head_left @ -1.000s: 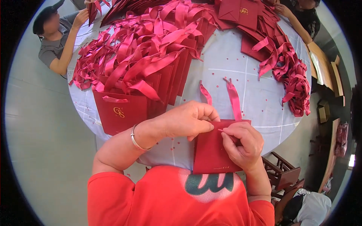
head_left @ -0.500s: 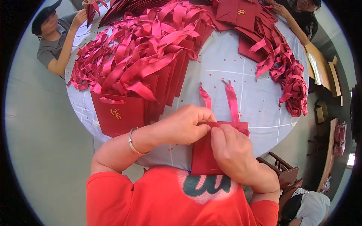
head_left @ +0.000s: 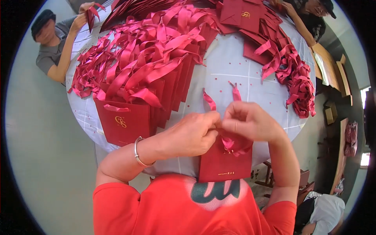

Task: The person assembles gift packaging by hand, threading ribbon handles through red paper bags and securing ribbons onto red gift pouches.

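A dark red paper gift bag (head_left: 219,162) stands close to my chest, its top edge hidden behind my hands. At its upper left, my left hand (head_left: 196,131) has its fingers pinched together; what lies between them is hidden. My right hand (head_left: 252,121) is raised over the bag's top right with curled fingers, its thumb and fingertips meeting close to the left fingertips. I cannot make out what it grips. A short pink ribbon handle (head_left: 228,144) hangs on the bag's front below my fingers. Two ends of another ribbon (head_left: 209,100) stick up behind the bag.
To the left stands a row of finished-looking red bags (head_left: 125,123) under a heap of pink ribbons (head_left: 145,51). More bags and ribbons (head_left: 301,90) lie along the right of the white-covered round table (head_left: 227,64). Two people (head_left: 51,43) work across it. A wooden chair (head_left: 270,176) is at lower right.
My right hand has risen from the bag's front to above its top edge. The ribbon on the front now shows. My left hand has shifted slightly to the right.
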The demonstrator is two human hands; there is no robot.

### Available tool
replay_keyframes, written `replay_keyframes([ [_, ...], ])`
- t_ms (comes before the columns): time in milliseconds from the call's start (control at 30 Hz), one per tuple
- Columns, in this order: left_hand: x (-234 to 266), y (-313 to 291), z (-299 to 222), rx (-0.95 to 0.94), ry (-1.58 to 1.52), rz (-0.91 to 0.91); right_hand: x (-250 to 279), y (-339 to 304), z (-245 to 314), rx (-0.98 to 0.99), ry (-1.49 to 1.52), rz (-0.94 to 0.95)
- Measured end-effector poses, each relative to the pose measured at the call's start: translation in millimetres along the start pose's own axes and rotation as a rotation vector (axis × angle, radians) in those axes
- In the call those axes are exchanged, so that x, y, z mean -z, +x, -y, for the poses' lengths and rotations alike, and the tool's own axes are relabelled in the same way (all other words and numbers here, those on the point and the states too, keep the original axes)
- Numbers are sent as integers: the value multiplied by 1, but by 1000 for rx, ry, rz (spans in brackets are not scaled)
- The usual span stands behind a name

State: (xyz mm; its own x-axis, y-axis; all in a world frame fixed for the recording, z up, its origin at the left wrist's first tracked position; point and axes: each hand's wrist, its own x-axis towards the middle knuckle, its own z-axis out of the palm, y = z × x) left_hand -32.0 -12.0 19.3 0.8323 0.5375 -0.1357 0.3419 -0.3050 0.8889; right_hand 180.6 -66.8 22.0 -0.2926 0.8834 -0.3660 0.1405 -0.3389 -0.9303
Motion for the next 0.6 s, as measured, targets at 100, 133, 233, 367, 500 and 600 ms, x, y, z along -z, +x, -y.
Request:
replay_keyframes([
  [100, -9, -2, 7, -144, -69, -79, 10, 14, 2, 39, -55, 141],
  [133, -9, -3, 6, -151, -62, -68, 10, 17, 5, 45, -50, 128],
  [233, -11, -6, 2, -190, -16, -93, 15, 29, 9, -66, -148, 347],
  [367, -9, -7, 0, -225, 1, -184, 13, 34, 4, -196, 65, 377],
  [500, -8, -7, -3, -230, 21, -163, 9, 32, -3, -208, 134, 306],
  [600, -6, -6, -5, -170, 27, -127, 7, 35, -16, -106, 125, 184],
])
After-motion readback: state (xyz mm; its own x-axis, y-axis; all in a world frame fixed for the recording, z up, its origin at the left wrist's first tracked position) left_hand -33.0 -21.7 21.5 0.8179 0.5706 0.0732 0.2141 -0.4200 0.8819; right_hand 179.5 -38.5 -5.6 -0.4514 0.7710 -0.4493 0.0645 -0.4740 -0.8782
